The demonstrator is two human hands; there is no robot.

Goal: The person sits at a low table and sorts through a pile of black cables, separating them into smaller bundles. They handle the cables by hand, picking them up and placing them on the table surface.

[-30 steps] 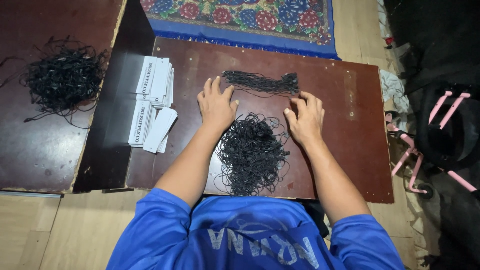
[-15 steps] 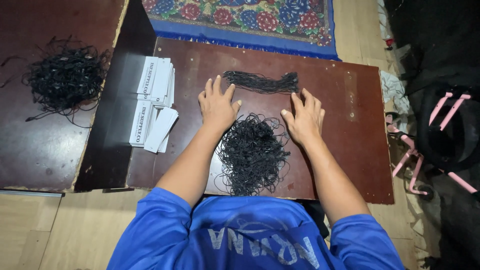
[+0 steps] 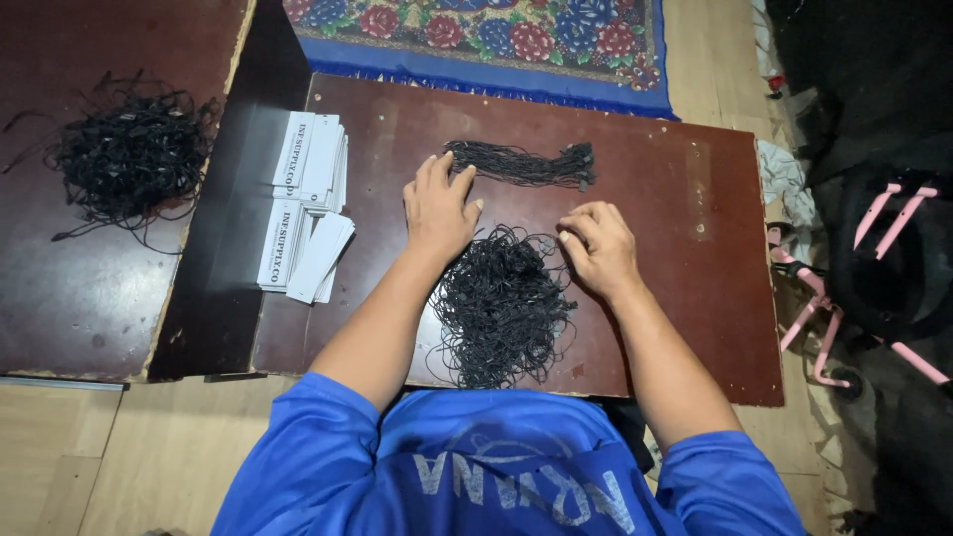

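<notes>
Landmark: the loose black string pile (image 3: 501,303), sitting on the near-centre of the dark brown board (image 3: 695,298).

Left hand (image 3: 437,210): flat on the board, palm down, fingers spread and pointing away from the person, just beyond the pile's far-left edge. Holding nothing. Fingertips stop just short of the left end of the straightened string bundle (image 3: 521,165).

Right hand (image 3: 596,243): at the pile's far-right edge, fingers curled in, tips pinched narrow right where the outermost strings loop out. It probably has 1 strand between thumb and forefinger, but the strand is too thin to confirm.

Key relation: the bundle lies beyond the pile, long axis running left-right, parallel to the board's far edge, knotted or tagged ends bunched at its right end. The pile sits between the 2 hands and nearer the person. The right hand is in contact with the pile; the left is the closer one to the bundle.

Other items: the stack of white paper tags (image 3: 308,203) lies left of the pile, near the board's left edge. A second tangle of black strings (image 3: 129,154) sits further left on a separate dark board. The floral rug (image 3: 476,40) lies beyond the board's far edge.
</notes>
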